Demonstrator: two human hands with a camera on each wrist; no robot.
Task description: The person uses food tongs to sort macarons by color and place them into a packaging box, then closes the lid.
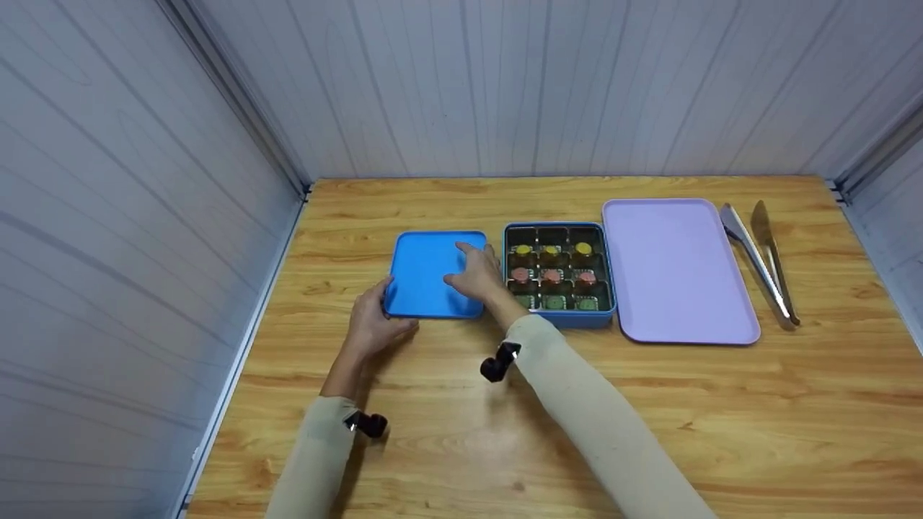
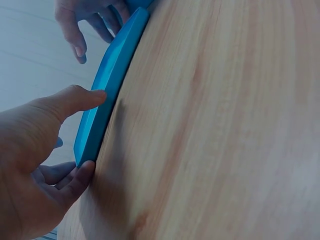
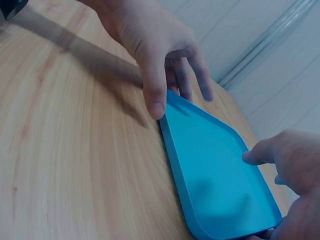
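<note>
a flat blue lid (image 1: 433,274) lies on a wooden table (image 1: 461,432), with one hand at each end of it. the left hand (image 1: 371,324) is at the lid's near left corner: in the left wrist view its thumb (image 2: 80,97) presses against the lid's rim while its curled fingers (image 2: 75,180) touch the corner lower down, so the hand pinches the edge loosely. the right hand (image 1: 476,274) sits at the lid's far right side, fingers gently spread and bent, fingertips on or just over the blue surface; the right wrist view shows its thumb (image 3: 260,155) at the rim, but whether the fingers press down cannot be told. in that same view the left hand (image 3: 160,55) appears across the lid (image 3: 220,185), thumb tip at the corner. the left wrist view shows the lid (image 2: 110,85) edge-on, flat against the table.

just beyond the right hand, touching or nearly touching the lid's right edge, stands an open blue box (image 1: 559,317) divided into small dark compartments. it holds a row of yellow sweets (image 1: 551,251), a row of pink sweets (image 1: 551,275) and a row of green sweets (image 1: 554,303). further right of the box lies a pale lilac tray (image 1: 678,267), and past that a pair of metal tongs (image 1: 761,263) near the table's right edge. both arms wear beige sleeves (image 1: 598,418) with small black cameras strapped at the wrists. grey panelled walls (image 1: 130,180) enclose the table.
</note>
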